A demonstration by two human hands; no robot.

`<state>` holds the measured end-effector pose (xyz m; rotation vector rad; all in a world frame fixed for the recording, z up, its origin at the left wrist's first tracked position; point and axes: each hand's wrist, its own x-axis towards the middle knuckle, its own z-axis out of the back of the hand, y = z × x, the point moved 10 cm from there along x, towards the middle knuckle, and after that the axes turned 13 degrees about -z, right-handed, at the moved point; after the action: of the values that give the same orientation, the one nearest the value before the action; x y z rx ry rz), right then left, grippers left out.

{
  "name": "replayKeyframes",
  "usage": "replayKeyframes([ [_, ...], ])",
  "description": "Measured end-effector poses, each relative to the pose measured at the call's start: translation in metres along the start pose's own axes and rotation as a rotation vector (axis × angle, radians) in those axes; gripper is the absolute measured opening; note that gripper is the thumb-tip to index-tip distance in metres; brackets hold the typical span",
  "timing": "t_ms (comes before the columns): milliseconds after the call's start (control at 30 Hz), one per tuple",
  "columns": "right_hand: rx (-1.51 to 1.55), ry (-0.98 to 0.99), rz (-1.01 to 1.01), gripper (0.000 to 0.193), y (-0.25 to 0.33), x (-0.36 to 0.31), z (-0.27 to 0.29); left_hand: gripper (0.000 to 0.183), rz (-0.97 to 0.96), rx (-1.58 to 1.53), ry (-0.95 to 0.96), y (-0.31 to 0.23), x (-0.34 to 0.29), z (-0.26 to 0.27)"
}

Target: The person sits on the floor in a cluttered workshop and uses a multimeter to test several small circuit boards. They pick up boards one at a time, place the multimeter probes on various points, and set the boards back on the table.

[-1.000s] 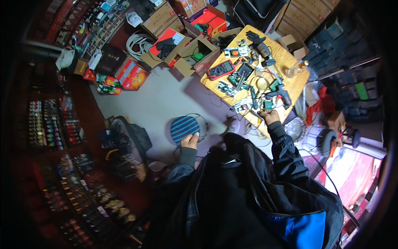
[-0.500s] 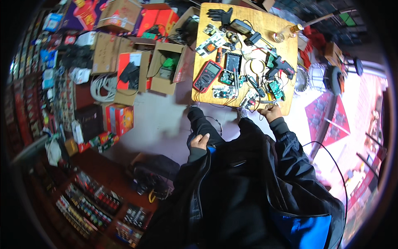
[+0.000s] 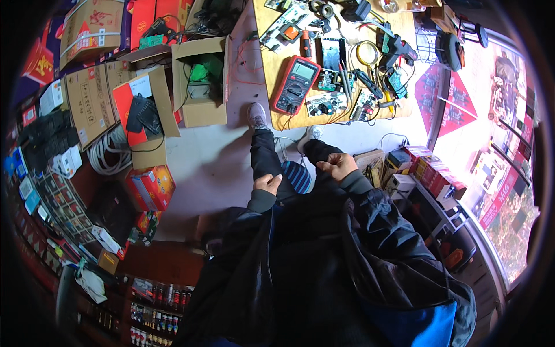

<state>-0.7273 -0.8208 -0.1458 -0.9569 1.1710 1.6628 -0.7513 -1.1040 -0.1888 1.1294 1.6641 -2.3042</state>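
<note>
My left hand [image 3: 267, 183] rests on my left thigh with its fingers curled in and nothing showing in them. Over my right thigh, my right hand [image 3: 340, 166] is closed, its fingers bent under and no object visible; their undersides are hidden. Both hands are apart from the wooden table [image 3: 276, 55] ahead. Nearest on it are a red multimeter [image 3: 295, 84], a circuit board with parts [image 3: 327, 105] and a dark-handled hand tool [image 3: 368, 84]. Farther back lie a roll of tape [image 3: 367, 53], a black pistol-shaped tool [image 3: 400, 52] and an orange-handled screwdriver [image 3: 306, 44].
An open cardboard box [image 3: 199, 115] stands left of the table, with a red-lined box [image 3: 151, 151] and coiled white cable [image 3: 107, 155] beyond. A blue striped round seat [image 3: 297, 176] shows between my legs. Stacked cartons [image 3: 430, 168] stand at the right, near a glass front.
My right hand has come back from the table's front edge to above my right thigh. My left hand stays at my left thigh. The view has shifted, showing the table higher up.
</note>
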Motion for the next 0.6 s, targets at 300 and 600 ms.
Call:
replayKeyframes([
  [300,0.229,-0.218,-0.168,0.042,-0.03,-0.008,0.002,0.047,-0.12,0.181,0.173,-0.003,0.061,0.019],
  [600,0.393,-0.09,-0.194,0.041,-0.032,-0.006,-0.109,0.04,-0.143,0.257,0.245,0.027,0.044,0.059],
])
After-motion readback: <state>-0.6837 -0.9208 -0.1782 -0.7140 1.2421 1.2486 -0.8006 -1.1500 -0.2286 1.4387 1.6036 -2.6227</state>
